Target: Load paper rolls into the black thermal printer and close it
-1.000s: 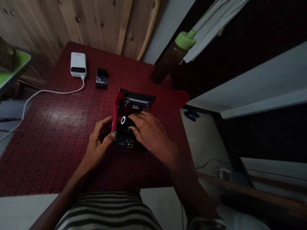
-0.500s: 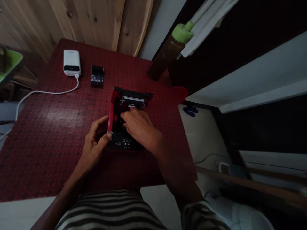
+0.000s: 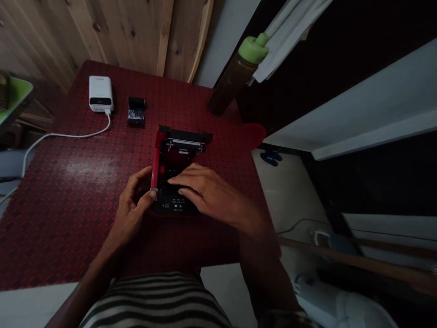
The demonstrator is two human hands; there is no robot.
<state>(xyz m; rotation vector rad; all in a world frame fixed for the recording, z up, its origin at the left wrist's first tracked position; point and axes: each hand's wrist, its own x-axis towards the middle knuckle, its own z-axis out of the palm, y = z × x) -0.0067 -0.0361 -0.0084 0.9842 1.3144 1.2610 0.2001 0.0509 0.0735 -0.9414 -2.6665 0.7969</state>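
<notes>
A red and black machine (image 3: pixel 177 199), which looks like a small printer, stands on the table with its top up and its inner bay exposed. Buttons line its black front panel. My left hand (image 3: pixel 134 200) holds the machine's left side, thumb on the front corner and fingers along the red wall. Over the open bay, my right hand (image 3: pixel 208 189) reaches in from the right, fingers stretched and thumb apart; nothing shows in it. Whether its fingertips touch the parts inside, I cannot tell. The hand hides the bay's right side.
On the red patterned table (image 3: pixel 78 200) lie a white power bank (image 3: pixel 100 93) with a white cable (image 3: pixel 73 135) and a small black roll with a shiny strip (image 3: pixel 136 110). A brown bottle with a green cap (image 3: pixel 235 75) stands at the back right. Blue slippers (image 3: pixel 271 157) lie on the floor.
My right hand has drawn back from deep in the bay toward the front and right, its fingers straightening. My left hand keeps its hold on the machine.
</notes>
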